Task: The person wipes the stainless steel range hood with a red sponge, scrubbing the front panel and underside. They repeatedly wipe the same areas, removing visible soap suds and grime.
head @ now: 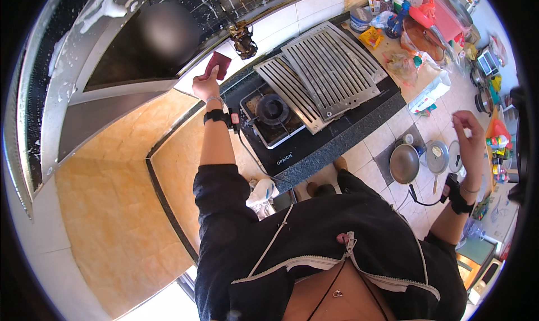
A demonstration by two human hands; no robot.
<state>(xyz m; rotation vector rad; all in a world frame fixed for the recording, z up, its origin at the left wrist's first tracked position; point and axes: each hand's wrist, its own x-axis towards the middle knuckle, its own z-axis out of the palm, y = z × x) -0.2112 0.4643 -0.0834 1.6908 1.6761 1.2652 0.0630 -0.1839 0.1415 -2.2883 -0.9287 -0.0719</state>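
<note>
My left hand (205, 85) is raised beside the range hood and grips a dark red sponge (220, 65) between thumb and fingers. White foam streaks the hood (101, 13), and brown grease shows on its tiled-looking back. A greasy dark metal fitting (243, 41) hangs just right of the sponge. Below lies a black glass gas cooktop (273, 156) with one burner (272, 109) showing. Slotted metal filter panels (332, 72) rest overlapped across it, hiding its right part. Off to the right, my right hand (469, 133) hangs in the air, fingers loosely curled, holding nothing.
Bottles, bags and a pink plastic bin (450, 11) crowd the counter beyond the cooktop. Pans, including a brown frying pan (404, 164), sit on the tiled floor. A stone counter edge (337, 148) runs before me. A cable (248, 150) trails from my left wrist.
</note>
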